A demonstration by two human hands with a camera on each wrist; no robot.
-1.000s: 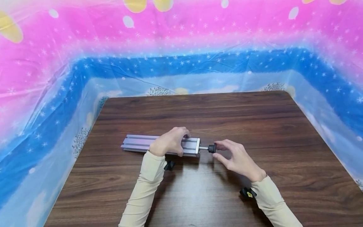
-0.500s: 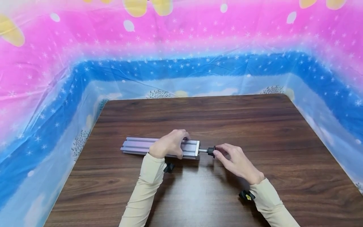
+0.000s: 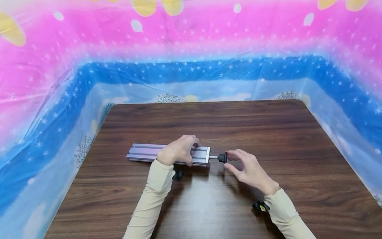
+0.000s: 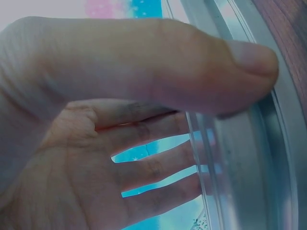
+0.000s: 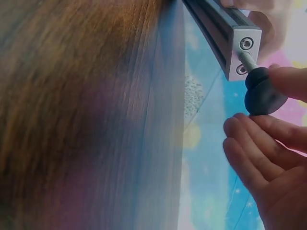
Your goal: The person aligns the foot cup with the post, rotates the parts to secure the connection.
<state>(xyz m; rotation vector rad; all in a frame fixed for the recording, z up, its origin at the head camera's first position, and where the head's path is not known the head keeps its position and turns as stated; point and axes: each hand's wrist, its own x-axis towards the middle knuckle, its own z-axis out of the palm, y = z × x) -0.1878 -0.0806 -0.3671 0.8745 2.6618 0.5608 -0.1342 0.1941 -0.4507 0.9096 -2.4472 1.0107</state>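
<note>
Metal profile (image 3: 149, 152) is lying on the table (image 3: 209, 122), left hand (image 3: 177, 151) clasping it, thumb near side, fingers far. Threaded rod (image 3: 214, 157) is jutting from its right end; black knob (image 3: 222, 158) is sitting lightly pinched in the half-spread right hand (image 3: 250, 171). Step is looking like screwing; next twist is likely needing profile braced.

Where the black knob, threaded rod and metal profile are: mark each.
Black knob (image 5: 264, 97), right wrist view: on its rounded body.
Threaded rod (image 5: 248, 61), right wrist view: midway along its exposed length.
Metal profile (image 3: 146, 151), head view: top face, toward its left end.
</note>
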